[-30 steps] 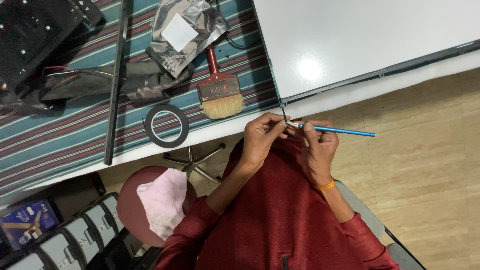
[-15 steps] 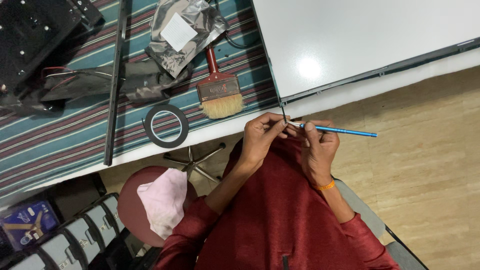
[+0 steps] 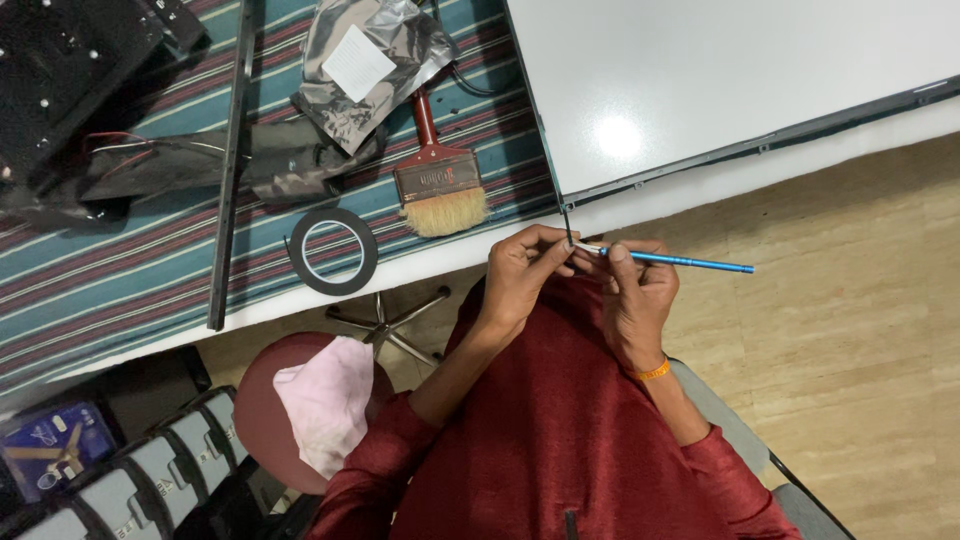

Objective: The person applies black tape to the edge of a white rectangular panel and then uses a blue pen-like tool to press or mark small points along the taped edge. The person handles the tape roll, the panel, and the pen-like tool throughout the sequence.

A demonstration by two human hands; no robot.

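My left hand (image 3: pixel 520 272) and my right hand (image 3: pixel 635 292) meet just below the table's edge, in front of my red shirt. In the right hand, which wears an orange wristband, is a thin blue tool (image 3: pixel 690 263) whose shaft points to the right. The fingers of the left hand pinch the tool's white near end, next to a thin black strip (image 3: pixel 567 222) that hangs down from the corner of a large white panel (image 3: pixel 720 70). The hands' fingertips touch each other.
On the striped cloth (image 3: pixel 150 290) lie a paintbrush with a red handle (image 3: pixel 438 185), a black tape ring (image 3: pixel 332 250), a long black bar (image 3: pixel 230 170), a silver foil bag (image 3: pixel 370 55) and dark electronic parts (image 3: pixel 70 60). A red stool with a pink cloth (image 3: pixel 325 400) stands below.
The blue tool has shifted very slightly to the right in my right hand. Both hands stay in the same place.
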